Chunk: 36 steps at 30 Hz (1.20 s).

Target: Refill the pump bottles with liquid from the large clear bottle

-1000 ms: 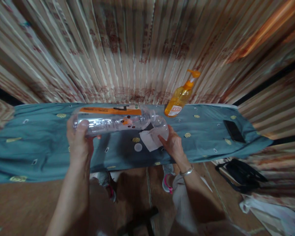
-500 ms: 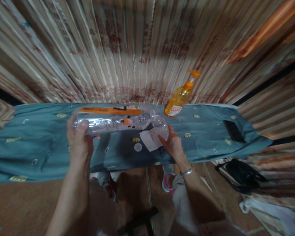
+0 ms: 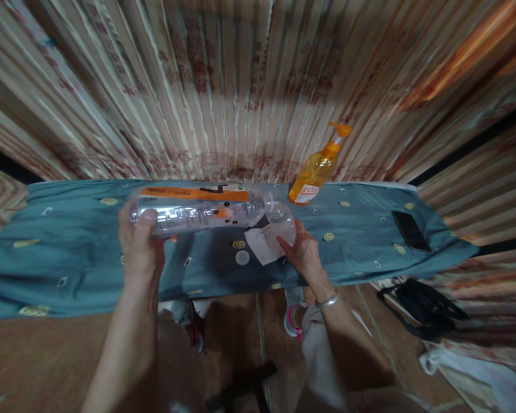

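Left hand (image 3: 141, 248) is closed around the base end of a clear plastic bottle (image 3: 198, 215), thumb on the near side, and holds it lying almost level above the tabletop (image 3: 361, 252). The neck points to the person's right. Right hand (image 3: 303, 252) is curled around a clear cup (image 3: 282, 222), tipped toward the bottle mouth; neck and cup rim meet or overlap, can't tell which. Can't tell whether any liquid is in either one. The bottle has a small orange-red mark near the shoulder, too blurred to read. The tabletop is covered by a teal cloth (image 3: 69, 258) with small yellow and white motifs. A flat pack (image 3: 193, 194) lies just behind the bottle, with an orange band, black print and a green corner; the text is unreadable. An orange pump bottle (image 3: 316, 172) stands at the back edge near the corrugated wall (image 3: 241, 86), with a white label and red lettering that isn't legible. Under the cup lie a white paper scrap (image 3: 261, 245) and, just beside it, a round white cap (image 3: 242, 257). A black phone (image 3: 408, 229) lies flat well to the right. There's a metal bracelet (image 3: 327, 300) on the right wrist. A black bag (image 3: 425, 307) sits on the floor at right, and a pink-trimmed shoe (image 3: 292, 314) shows below the table edge.
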{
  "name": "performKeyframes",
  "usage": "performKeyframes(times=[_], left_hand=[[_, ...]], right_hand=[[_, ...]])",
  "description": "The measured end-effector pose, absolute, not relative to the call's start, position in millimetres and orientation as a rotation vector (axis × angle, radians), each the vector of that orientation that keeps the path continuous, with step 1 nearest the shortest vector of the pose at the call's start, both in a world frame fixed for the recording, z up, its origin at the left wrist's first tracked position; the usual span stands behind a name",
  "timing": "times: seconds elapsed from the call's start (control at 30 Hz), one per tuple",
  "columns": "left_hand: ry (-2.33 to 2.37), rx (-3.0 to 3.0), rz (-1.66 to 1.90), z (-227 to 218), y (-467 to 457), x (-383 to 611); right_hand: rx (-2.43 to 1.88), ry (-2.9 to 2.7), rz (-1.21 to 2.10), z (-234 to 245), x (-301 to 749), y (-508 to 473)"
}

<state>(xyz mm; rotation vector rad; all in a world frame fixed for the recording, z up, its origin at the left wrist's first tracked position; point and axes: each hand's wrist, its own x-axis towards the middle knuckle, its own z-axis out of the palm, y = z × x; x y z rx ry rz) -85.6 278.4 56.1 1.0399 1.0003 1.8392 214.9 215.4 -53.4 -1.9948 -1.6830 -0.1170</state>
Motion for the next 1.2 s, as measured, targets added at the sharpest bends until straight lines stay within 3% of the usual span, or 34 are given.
performKeyframes(times=[1.2], left_hand=[[1.000, 1.075, 1.822, 59.2, 276.9, -83.9]], right_hand=[[-1.975, -1.683, -0.122, -52.5, 215.0, 215.2]])
